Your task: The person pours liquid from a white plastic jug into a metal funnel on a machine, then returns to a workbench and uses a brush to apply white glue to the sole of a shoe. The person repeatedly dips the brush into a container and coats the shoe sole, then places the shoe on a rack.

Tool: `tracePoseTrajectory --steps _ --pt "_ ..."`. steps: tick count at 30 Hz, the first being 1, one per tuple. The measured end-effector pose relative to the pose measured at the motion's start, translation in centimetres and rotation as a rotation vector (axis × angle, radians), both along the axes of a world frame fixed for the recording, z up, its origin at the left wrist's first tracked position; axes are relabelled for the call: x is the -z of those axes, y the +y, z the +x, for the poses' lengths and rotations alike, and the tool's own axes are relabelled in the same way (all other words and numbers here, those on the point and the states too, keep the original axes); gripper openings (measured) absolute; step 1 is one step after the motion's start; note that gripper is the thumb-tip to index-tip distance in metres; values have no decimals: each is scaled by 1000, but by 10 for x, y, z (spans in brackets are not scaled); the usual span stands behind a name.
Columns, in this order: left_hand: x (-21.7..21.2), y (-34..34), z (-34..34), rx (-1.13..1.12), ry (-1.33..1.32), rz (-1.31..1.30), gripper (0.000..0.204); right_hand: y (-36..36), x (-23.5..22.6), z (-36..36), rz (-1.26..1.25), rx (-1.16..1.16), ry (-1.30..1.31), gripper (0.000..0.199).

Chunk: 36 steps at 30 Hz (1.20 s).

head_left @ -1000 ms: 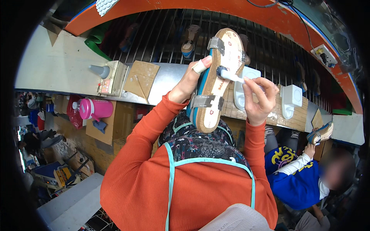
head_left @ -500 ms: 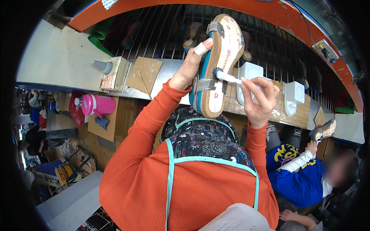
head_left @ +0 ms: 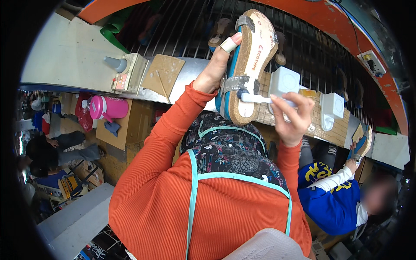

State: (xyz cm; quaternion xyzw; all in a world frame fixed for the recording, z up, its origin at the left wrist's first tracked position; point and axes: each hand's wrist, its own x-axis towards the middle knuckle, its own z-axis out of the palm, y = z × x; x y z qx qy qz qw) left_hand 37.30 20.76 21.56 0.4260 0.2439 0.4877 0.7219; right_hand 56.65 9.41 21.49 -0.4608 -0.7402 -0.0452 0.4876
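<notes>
A sandal is turned bottom up in front of me, its pale underside edged with cork, with grey straps folded over the edge and a teal side. My left hand, its thumb wrapped in a white band, is closed on the sandal's left side. Between the fingers of my right hand is a small white-handled brush. The brush's dark tip touches the lower end of the underside, just under the lower grey strap. Part of my left fingers is hidden behind the sandal.
Two white containers stand on a tiled board at the bench. Behind them, metal rollers carry more sandals. A brown board with a thin stick lies left. A co-worker in blue handles another sandal at right; a pink jug stands at left.
The brush has moved down along the underside, from above the lower strap to below it. The sandal has shifted slightly up and right. The co-worker's sandal is now turned more upright.
</notes>
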Motion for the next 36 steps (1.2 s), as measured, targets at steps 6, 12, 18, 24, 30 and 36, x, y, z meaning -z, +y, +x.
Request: tracePoseTrajectory --steps 6,12,18,24,30,36 --pt "4 -1 8 57 -39 -14 62 52 -3 8 20 263 193 23" --pt "25 2 -14 -193 20 -27 66 11 21 -15 -326 54 215 19" --pt "50 5 -36 -361 5 -31 59 -12 29 -30 -519 -108 451 15" --pt "53 1 -47 -499 138 80 55 -3 26 -41 -350 121 102 18" --pt "52 3 -56 -549 110 84 55 -1 31 -52 -370 -80 323 24" --pt "51 9 -65 -421 -14 -16 63 6 36 -50 -203 -97 109 25"
